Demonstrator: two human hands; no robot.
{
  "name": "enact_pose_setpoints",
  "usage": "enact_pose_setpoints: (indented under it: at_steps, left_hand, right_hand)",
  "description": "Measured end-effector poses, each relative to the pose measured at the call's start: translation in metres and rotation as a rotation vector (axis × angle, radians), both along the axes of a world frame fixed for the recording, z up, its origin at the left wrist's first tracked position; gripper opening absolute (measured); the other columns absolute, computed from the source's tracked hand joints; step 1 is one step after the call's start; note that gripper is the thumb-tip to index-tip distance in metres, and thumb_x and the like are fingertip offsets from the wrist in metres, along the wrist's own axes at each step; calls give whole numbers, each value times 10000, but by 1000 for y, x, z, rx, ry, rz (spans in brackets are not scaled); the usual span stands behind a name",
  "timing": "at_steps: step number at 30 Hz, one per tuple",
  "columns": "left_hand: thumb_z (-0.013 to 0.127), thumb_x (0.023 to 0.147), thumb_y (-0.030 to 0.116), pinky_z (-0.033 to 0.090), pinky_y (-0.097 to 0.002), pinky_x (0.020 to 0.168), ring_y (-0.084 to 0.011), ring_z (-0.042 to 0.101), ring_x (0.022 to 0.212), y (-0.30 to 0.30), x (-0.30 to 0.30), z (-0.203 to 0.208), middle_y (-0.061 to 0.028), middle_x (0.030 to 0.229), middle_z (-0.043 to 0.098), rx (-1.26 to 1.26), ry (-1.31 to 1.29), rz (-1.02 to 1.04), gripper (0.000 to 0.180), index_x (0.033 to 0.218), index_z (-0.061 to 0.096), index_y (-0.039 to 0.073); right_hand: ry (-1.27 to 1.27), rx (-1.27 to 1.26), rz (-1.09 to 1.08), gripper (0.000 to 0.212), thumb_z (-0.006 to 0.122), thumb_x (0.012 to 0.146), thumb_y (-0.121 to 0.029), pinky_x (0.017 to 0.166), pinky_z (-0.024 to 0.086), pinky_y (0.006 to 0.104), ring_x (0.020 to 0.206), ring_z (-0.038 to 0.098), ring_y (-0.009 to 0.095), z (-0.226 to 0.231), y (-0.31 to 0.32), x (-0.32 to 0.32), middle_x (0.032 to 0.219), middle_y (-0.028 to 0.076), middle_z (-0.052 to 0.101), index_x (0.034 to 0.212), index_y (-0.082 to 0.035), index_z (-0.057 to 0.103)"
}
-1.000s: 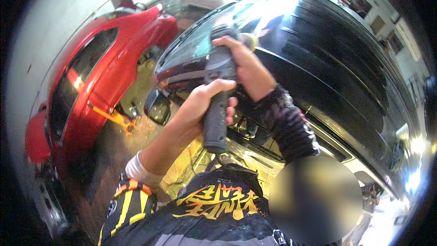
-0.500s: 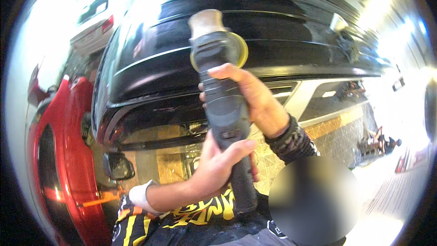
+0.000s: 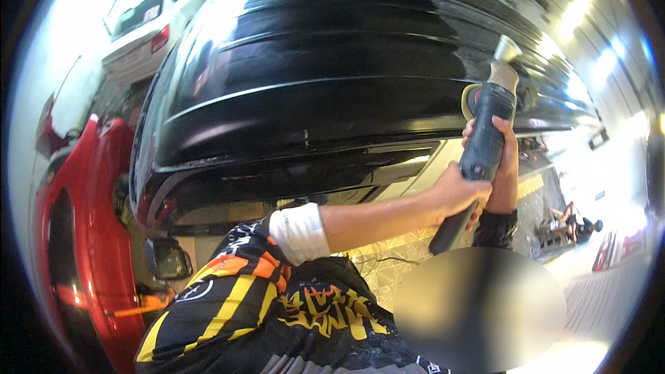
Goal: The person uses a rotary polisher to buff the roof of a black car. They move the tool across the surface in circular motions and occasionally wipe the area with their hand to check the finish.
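Observation:
Both hands grip a long black polisher point(image 3: 483, 144) over the right part of a black car roof point(image 3: 325, 107). My left hand point(image 3: 458, 192) is closed around its rear body. Further forward, my right hand point(image 3: 507, 149) wraps the body close to the head. The polisher's yellowish round pad point(image 3: 470, 100) is tilted at the roof's near side; whether it touches the paint I cannot tell. Just beyond the tan head of the tool is a white cup-like thing point(image 3: 508, 48), partly overlapped by it.
A red car point(image 3: 104, 235) stands at the left, near a dark side mirror point(image 3: 168, 258). A white car point(image 3: 135, 34) is parked at the far left. A dark cord point(image 3: 388, 258) runs over the tiled floor point(image 3: 377, 280). Items on a stand point(image 3: 571, 225) sit at the right.
Both hands have carried the polisher from the middle of the roof to its right part. My left arm now stretches across to the right.

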State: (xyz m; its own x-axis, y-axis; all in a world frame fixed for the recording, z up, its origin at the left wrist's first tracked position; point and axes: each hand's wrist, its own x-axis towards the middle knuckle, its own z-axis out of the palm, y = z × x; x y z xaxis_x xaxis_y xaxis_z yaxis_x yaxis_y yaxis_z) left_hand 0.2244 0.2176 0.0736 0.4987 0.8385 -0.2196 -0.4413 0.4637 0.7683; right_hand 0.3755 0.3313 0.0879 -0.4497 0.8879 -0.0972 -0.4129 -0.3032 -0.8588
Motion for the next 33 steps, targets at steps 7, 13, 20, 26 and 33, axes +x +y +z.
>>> enact_pose_setpoints:
  at_steps: [7,13,20,26,33]
  left_hand:
    - [658,861,20,525,-362,455,-216,625,525,-127,-105,-21,-114,797,590,-20,28,290,688,1407,241,15]
    - [711,821,32,519,-357,481,-220,621,502,-210,-172,-26,-106,691,609,-96,0,632,414,1165,482,13]
    - [680,796,119,502,-349,437,-209,575,467,-286,-233,-43,-117,684,601,-148,77,1014,221,909,565,-32]
    - [646,831,147,517,-345,463,-192,573,527,-297,-267,-66,-91,732,573,-137,60,1229,216,927,552,-22]
    - [680,822,61,520,-375,458,-244,607,509,-247,-213,-45,-124,719,595,-145,142,957,229,976,543,-38]
  right_hand:
    - [-36,-143,82,450,731,830,-313,723,612,360,752,707,242,-13,-104,-148,900,152,708,1103,31,631]
    - [-167,15,388,427,764,828,-271,735,609,333,779,717,203,-16,-159,-261,916,140,719,1116,20,642]
    - [-23,-26,728,263,799,826,-178,630,525,300,660,626,132,-33,-225,-392,846,16,654,1014,-38,679]
    - [3,-98,871,318,813,792,-142,624,544,326,678,656,176,-62,-241,-466,860,82,688,1006,53,683]
    - [30,-29,701,283,799,808,-192,630,525,299,673,637,133,-42,-184,-364,841,24,668,1013,-32,688]
